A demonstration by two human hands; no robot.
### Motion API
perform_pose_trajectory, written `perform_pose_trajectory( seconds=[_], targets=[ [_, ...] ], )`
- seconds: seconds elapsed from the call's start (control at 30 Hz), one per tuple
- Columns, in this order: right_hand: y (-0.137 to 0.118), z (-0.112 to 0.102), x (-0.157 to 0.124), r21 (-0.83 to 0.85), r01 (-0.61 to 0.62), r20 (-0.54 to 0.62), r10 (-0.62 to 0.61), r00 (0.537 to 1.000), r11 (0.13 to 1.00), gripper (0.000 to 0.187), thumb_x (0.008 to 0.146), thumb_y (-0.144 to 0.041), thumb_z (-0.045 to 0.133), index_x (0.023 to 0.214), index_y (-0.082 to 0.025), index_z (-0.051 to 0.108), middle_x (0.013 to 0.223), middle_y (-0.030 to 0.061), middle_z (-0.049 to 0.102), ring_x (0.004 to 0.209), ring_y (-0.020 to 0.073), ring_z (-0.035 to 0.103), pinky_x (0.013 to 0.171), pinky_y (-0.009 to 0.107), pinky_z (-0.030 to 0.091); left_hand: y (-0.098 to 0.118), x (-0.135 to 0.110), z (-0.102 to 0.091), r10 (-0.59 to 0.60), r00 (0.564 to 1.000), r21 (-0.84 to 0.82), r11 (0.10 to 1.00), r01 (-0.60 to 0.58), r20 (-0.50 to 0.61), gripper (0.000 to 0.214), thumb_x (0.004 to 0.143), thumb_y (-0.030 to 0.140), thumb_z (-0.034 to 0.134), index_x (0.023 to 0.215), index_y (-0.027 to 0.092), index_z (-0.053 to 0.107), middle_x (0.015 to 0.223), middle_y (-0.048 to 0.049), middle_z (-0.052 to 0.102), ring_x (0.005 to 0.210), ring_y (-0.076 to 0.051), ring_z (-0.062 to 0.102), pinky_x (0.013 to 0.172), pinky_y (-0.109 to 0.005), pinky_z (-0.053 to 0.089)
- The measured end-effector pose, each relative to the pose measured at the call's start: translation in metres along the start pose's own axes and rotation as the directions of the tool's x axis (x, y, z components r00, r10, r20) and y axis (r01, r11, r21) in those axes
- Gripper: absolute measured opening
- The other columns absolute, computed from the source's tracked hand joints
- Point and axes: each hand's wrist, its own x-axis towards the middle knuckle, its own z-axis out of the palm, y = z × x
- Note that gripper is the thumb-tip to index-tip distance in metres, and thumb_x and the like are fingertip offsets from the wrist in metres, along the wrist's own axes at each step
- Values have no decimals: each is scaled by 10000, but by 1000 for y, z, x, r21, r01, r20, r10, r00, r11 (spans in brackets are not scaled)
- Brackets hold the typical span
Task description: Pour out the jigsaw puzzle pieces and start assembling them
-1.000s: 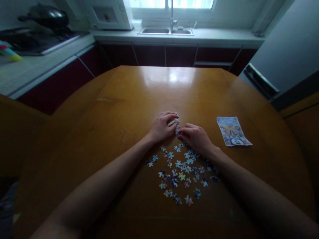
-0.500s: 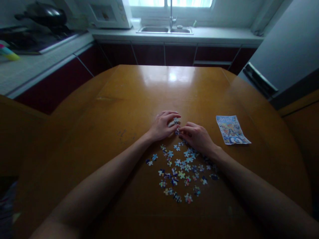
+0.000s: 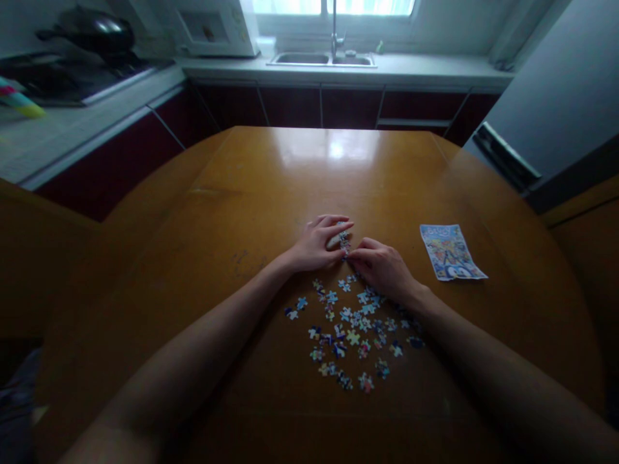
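Observation:
A short strip of joined jigsaw puzzle pieces (image 3: 344, 240) lies on the table between my hands. My left hand (image 3: 319, 243) curves around its left side, fingers at the far end and thumb at the near end, steadying it. My right hand (image 3: 382, 265) is closed in a pinch at the strip's near end, fingertips close to the left thumb. The puzzle piece in that pinch is mostly hidden by the fingers. Many loose puzzle pieces (image 3: 353, 337) are scattered nearer to me, some partly under my right wrist.
A creased printed picture sheet (image 3: 449, 252) lies to the right on the wooden table (image 3: 232, 174). Beyond the table are a counter with a sink (image 3: 304, 58), a microwave (image 3: 213, 29) and a stove with a dark pan (image 3: 97, 32). A fridge (image 3: 556, 96) stands at the right.
My left fingers have spread a little, showing more of the strip. My right fingertips stay pinched at its near end. The view has shifted slightly.

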Motion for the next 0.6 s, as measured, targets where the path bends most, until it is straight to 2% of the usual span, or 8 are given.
perform_pose_trajectory(
  seconds=[0.3, 0.43, 0.53, 0.6],
  targets=[
    [-1, -1, 0, 52, -25, 29, 23, 999, 998, 219, 974, -244, 542, 913, -224, 751, 921, 55, 658, 782, 162, 603, 716, 304, 474, 2, -2, 0, 18, 1000, 35, 999, -19, 15, 631, 864, 362, 660, 1467, 324, 477, 1474, -69, 506, 1377, -301, 421, 1172, -525, 327],
    [-1, -1, 0, 46, -41, 39, 39, 998, 998, 215, 969, -238, 545, 890, -232, 745, 917, 52, 654, 773, 159, 594, 710, 302, 465, -2, -2, 5, -32, 999, 75, 997, 31, 11, 667, 844, 343, 667, 1476, 317, 456, 1520, -82, 463, 1412, -321, 392, 1175, -551, 318],
    [-1, -1, 0, 48, -46, 37, 44, 998, 998, 198, 962, -235, 551, 906, -226, 740, 920, 51, 652, 767, 155, 590, 705, 289, 457, -6, 1, 11, -97, 994, 71, 992, 101, -51, 643, 844, 280, 629, 1465, 236, 468, 1539, -115, 439, 1438, -323, 364, 1190, -547, 303],
    [-2, -1, 1, 64, -64, 17, 63, 998, 996, 175, 955, -226, 560, 966, -211, 734, 923, 53, 653, 762, 152, 592, 705, 282, 459, -9, 3, 15, -136, 981, 31, 989, 142, -138, 581, 851, 196, 561, 1428, 180, 501, 1487, -130, 501, 1408, -289, 411, 1194, -504, 321]
  ],
)
